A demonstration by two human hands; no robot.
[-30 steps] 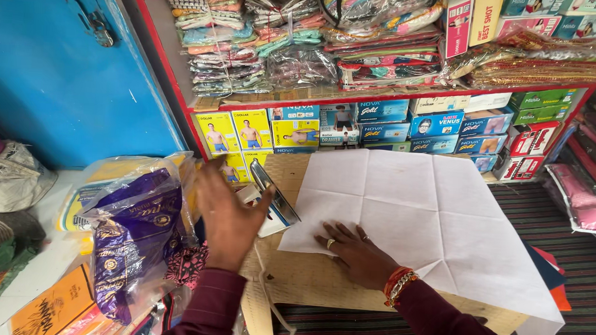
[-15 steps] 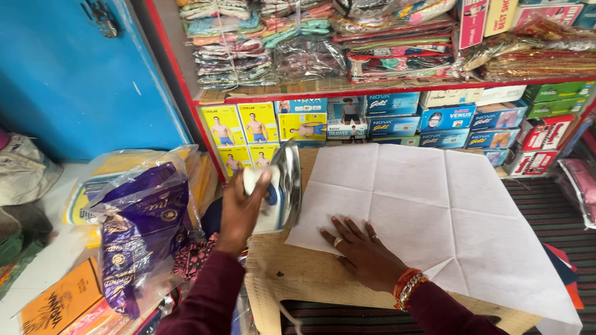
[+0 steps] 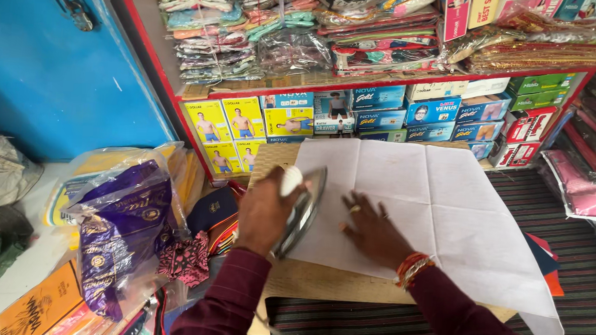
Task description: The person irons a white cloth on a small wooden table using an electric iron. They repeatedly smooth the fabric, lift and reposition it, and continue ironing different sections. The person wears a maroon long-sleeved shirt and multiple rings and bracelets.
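A white square cloth (image 3: 439,202) lies spread over a tan padded board (image 3: 319,281). My left hand (image 3: 262,210) grips the white handle of a metal iron (image 3: 304,212), which is tilted on its side at the cloth's left edge. My right hand (image 3: 373,229) rests flat on the cloth with fingers spread, just right of the iron. It wears rings and an orange bracelet at the wrist.
Red shelves (image 3: 384,83) behind the board hold boxed garments and bagged clothes. A purple packet in clear plastic (image 3: 121,229) and folded fabrics sit at the left beside a blue door (image 3: 52,59). Striped matting (image 3: 579,250) lies at the right.
My left hand picked the iron up from the board's left edge and brought it down to the cloth's left side. My right hand stayed pressed on the cloth.
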